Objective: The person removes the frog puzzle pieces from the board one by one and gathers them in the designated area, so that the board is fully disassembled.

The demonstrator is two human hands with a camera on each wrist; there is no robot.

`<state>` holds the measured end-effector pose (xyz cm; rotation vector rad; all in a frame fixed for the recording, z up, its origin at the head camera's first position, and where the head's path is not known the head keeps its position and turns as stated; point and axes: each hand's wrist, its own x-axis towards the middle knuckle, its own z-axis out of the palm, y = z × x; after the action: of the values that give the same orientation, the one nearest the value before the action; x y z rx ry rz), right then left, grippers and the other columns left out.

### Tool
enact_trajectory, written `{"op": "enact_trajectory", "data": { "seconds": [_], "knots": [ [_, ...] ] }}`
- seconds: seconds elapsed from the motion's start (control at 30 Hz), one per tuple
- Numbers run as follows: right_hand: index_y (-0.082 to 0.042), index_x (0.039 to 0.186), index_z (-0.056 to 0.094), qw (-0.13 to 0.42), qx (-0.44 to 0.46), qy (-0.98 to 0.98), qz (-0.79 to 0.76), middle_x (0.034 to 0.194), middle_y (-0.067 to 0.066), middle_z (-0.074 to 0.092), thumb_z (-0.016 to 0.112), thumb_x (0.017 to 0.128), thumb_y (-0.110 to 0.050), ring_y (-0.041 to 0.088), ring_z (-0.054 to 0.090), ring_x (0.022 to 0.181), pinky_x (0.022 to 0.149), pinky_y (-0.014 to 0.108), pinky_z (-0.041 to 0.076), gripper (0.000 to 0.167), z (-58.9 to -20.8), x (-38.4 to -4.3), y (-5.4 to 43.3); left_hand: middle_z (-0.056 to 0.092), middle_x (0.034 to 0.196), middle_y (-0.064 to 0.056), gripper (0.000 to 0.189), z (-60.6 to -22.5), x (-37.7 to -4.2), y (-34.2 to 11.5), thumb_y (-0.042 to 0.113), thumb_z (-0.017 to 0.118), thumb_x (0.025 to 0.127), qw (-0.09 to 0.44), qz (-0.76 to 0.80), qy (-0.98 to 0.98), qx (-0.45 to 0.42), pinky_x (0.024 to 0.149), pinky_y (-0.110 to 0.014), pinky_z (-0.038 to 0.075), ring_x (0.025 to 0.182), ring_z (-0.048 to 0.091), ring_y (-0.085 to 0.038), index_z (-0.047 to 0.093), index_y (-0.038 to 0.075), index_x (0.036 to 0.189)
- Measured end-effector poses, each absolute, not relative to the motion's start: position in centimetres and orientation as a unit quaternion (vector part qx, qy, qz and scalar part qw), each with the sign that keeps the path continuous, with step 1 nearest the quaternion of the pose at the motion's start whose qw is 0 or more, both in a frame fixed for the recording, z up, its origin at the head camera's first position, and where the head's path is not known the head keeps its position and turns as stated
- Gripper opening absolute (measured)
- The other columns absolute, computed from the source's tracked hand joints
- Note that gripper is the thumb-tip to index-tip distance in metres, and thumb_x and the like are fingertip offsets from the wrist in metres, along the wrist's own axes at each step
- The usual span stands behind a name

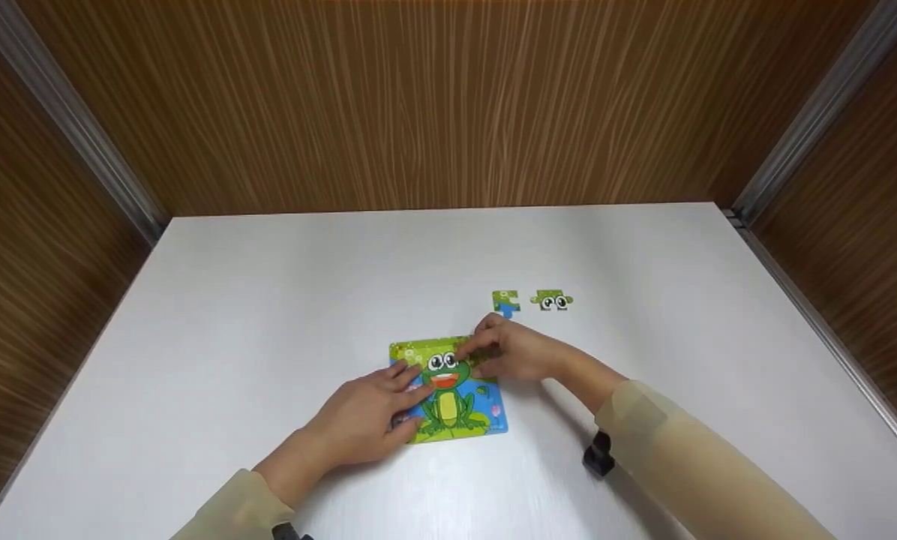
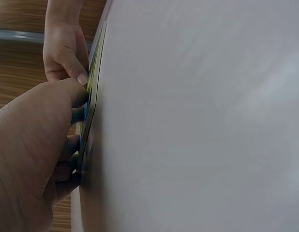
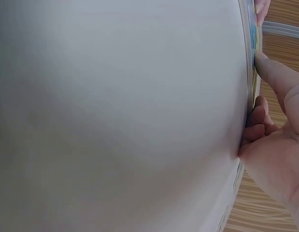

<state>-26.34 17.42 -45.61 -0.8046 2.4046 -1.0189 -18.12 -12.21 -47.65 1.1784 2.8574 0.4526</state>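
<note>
A frog jigsaw puzzle (image 1: 448, 409) in a square board lies on the white table, slightly turned. My left hand (image 1: 366, 416) rests over its left side, fingers spread across the picture. At the upper right part of the puzzle, my right hand (image 1: 520, 349) pinches a puzzle piece, mostly hidden by its fingers, close against the frog's head. In the right wrist view the thumb (image 3: 270, 67) lies on the board's face, with other fingers curled by its edge. The left wrist view shows the board (image 2: 95, 92) edge-on, with the left fingers over it.
Behind the right hand lie two loose puzzle pieces: a green and blue piece (image 1: 505, 301) and a green piece with eyes (image 1: 553, 301). Brown wood-grain panels (image 1: 441, 105) enclose the white table (image 1: 268, 300) at the back and both sides.
</note>
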Motion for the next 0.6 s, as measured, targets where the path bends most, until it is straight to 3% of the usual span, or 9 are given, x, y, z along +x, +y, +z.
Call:
{"op": "enact_trajectory", "data": {
  "seconds": [0.27,0.43,0.6],
  "knots": [
    [-0.019,0.118,0.082,0.197,-0.289,0.861,-0.368,0.121,0.002,0.055,0.079,0.094,-0.004,0.022,0.047,0.115,0.103,0.044,0.042,0.028,-45.70,-26.31,17.18,0.051,0.160,-0.011,0.051,-47.54,-18.02,-12.10,0.042,0.054,0.107,0.029,0.142,0.922,0.359,0.115,-0.053,0.045,0.149,0.046,-0.035,0.060,0.020,0.153],
    [-0.016,0.103,0.079,0.193,-0.297,0.856,-0.377,0.126,0.006,0.050,0.076,0.096,-0.003,0.026,0.042,0.122,0.106,0.047,0.039,0.016,-45.77,-25.88,17.05,0.052,0.159,-0.012,0.051,-47.58,-18.03,-12.07,0.042,0.054,0.107,0.029,0.148,0.920,0.361,0.115,-0.053,0.045,0.149,0.046,-0.035,0.061,0.020,0.152],
    [-0.021,0.119,0.077,0.188,-0.289,0.865,-0.366,0.138,0.010,0.047,0.076,0.098,-0.007,0.030,0.043,0.130,0.114,0.052,0.039,0.026,-45.82,-25.59,17.05,0.051,0.159,-0.014,0.051,-47.57,-18.04,-12.11,0.040,0.055,0.107,0.024,0.148,0.919,0.365,0.114,-0.055,0.046,0.148,0.046,-0.036,0.061,0.018,0.152]
  ]
}}
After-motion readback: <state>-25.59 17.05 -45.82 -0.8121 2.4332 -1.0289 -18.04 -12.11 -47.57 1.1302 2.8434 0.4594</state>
